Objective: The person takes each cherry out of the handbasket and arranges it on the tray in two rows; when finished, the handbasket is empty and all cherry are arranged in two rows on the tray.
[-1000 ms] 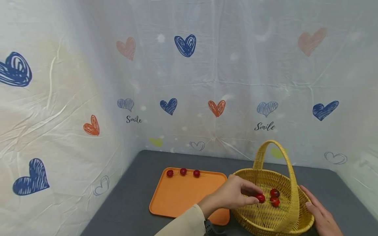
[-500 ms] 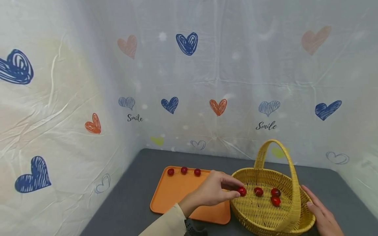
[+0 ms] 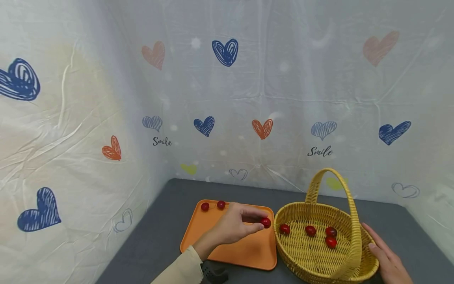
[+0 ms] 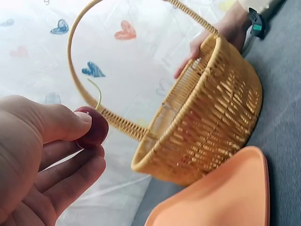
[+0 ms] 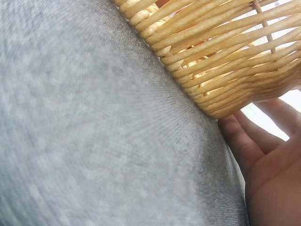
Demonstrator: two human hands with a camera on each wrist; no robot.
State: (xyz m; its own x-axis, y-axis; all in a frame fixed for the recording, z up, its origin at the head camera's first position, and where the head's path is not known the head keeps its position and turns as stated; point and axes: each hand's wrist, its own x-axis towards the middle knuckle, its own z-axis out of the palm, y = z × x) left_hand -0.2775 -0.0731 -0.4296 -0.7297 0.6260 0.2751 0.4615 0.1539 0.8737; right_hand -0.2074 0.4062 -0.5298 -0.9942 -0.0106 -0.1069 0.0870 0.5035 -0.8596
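Observation:
My left hand (image 3: 232, 225) pinches a dark red cherry (image 3: 265, 223) between thumb and fingertips, above the right part of the orange tray (image 3: 248, 252). In the left wrist view a thin green stem rises from the held cherry (image 4: 93, 128). Two cherries (image 3: 213, 205) lie along the tray's far edge. Several cherries (image 3: 310, 230) rest inside the yellow wicker basket (image 3: 315, 272), one near its left rim. My right hand (image 3: 388, 260) rests with extended fingers against the basket's right side. In the right wrist view its fingers (image 5: 240, 136) touch the woven wall low down.
The basket's tall arched handle (image 3: 351, 205) stands upright over its opening. Tray and basket stand side by side on a dark grey tabletop (image 3: 149, 244). A white curtain (image 3: 227, 94) with printed hearts hangs behind and to the sides.
My left hand has moved left from the basket to above the tray. More cherries show in the basket. The third cherry on the tray's far edge no longer shows there. My right hand stays put.

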